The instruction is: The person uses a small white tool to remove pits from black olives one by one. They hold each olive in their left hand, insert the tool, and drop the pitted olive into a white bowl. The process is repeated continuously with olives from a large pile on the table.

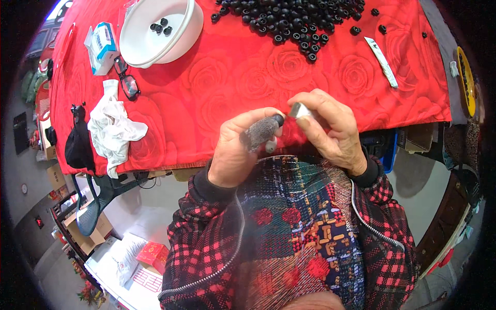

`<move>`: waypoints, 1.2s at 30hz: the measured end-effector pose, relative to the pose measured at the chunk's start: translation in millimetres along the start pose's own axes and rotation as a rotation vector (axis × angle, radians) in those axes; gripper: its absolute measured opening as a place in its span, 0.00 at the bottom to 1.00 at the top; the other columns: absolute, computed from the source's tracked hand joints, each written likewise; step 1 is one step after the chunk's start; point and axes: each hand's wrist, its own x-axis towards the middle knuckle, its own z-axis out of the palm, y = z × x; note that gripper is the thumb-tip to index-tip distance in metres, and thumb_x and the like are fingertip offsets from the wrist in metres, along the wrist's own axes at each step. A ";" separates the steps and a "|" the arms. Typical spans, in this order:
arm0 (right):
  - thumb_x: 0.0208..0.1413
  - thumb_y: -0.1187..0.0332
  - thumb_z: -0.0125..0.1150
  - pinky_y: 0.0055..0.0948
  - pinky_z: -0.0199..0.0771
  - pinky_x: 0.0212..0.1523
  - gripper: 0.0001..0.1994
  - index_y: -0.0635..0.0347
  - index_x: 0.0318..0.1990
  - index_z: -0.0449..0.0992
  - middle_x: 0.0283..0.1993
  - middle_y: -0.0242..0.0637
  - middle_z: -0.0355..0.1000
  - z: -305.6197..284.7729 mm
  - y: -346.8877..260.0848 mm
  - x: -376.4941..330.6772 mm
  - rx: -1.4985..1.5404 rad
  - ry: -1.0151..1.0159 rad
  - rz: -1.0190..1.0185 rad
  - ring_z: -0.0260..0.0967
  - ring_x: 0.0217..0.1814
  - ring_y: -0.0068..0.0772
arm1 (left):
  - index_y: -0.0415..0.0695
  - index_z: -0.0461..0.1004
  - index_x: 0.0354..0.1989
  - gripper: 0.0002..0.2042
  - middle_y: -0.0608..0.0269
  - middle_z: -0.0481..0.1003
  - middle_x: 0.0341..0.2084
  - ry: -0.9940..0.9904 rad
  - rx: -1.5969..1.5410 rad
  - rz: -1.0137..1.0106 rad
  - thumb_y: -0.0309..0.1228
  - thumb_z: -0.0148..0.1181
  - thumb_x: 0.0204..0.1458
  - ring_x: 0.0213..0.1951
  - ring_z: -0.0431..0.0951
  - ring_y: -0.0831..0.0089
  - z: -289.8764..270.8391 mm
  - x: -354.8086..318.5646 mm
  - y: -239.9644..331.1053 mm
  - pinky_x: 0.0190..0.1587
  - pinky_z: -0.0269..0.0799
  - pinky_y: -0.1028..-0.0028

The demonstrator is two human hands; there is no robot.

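My left hand (231,149) is closed, its thumb and fingertips pinching a small black round part (279,120). Across the same fingers lies a dark grey, speckled, rounded shape (260,133) whose kind I cannot make out. Just to the right, my right hand (333,125) is closed around a short metal blade with a white wrapped grip (301,110). The blade's tip points toward the black part, with a narrow gap between them. Both hands are above the table's near edge, in front of my checked jacket.
A heap of black round parts (289,20) lies at the far side of the red cloth (206,77). A white basin (194,31) holds several more. A white-wrapped strip (381,62) is at right. At left are glasses (130,87), a tissue pack (102,47) and white fabric (111,129).
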 end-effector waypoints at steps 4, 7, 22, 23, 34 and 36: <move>0.43 0.75 0.66 0.30 0.70 0.31 0.16 0.64 0.42 0.74 0.31 0.40 0.70 1.9 -2.6 3.4 0.061 -0.005 -0.019 0.72 0.31 0.38 | 0.40 0.71 0.50 0.18 0.62 0.75 0.41 -0.098 -0.173 -0.089 0.39 0.58 0.56 0.41 0.74 0.73 2.3 2.1 0.8 0.42 0.70 0.71; 0.41 0.76 0.67 0.30 0.70 0.30 0.16 0.62 0.40 0.75 0.30 0.40 0.70 6.2 4.4 6.1 0.043 -0.019 -0.101 0.72 0.30 0.39 | 0.41 0.70 0.50 0.19 0.62 0.75 0.44 -0.185 -0.307 -0.188 0.41 0.58 0.55 0.45 0.74 0.73 -2.9 9.1 -2.6 0.44 0.71 0.69; 0.49 0.79 0.65 0.20 0.71 0.39 0.13 0.65 0.44 0.76 0.37 0.32 0.74 3.5 -5.3 -6.7 0.519 0.004 0.165 0.70 0.39 0.18 | 0.37 0.74 0.45 0.09 0.67 0.76 0.33 -0.103 0.075 -0.008 0.24 0.55 0.58 0.33 0.74 0.83 32.2 -2.8 13.0 0.34 0.70 0.82; 0.49 0.79 0.65 0.21 0.71 0.39 0.13 0.65 0.44 0.76 0.37 0.32 0.74 2.9 -4.7 -7.3 0.495 -0.004 0.155 0.71 0.39 0.18 | 0.36 0.74 0.45 0.09 0.68 0.76 0.32 -0.070 0.080 -0.021 0.24 0.55 0.58 0.33 0.74 0.83 32.6 -5.2 12.6 0.33 0.70 0.82; 0.40 0.78 0.68 0.28 0.67 0.25 0.16 0.63 0.41 0.79 0.27 0.37 0.73 -2.7 1.8 -4.2 0.199 -0.028 -0.270 0.70 0.24 0.33 | 0.37 0.76 0.45 0.11 0.56 0.79 0.35 -0.071 0.116 -0.090 0.28 0.58 0.55 0.28 0.78 0.75 31.3 -11.6 10.7 0.26 0.72 0.78; 0.37 0.77 0.71 0.30 0.63 0.20 0.18 0.64 0.41 0.79 0.24 0.37 0.72 0.6 1.4 -5.1 0.146 0.050 -0.382 0.67 0.20 0.32 | 0.36 0.76 0.45 0.10 0.62 0.77 0.31 -0.071 0.129 -0.070 0.27 0.56 0.57 0.28 0.75 0.80 37.5 -13.1 11.1 0.28 0.70 0.81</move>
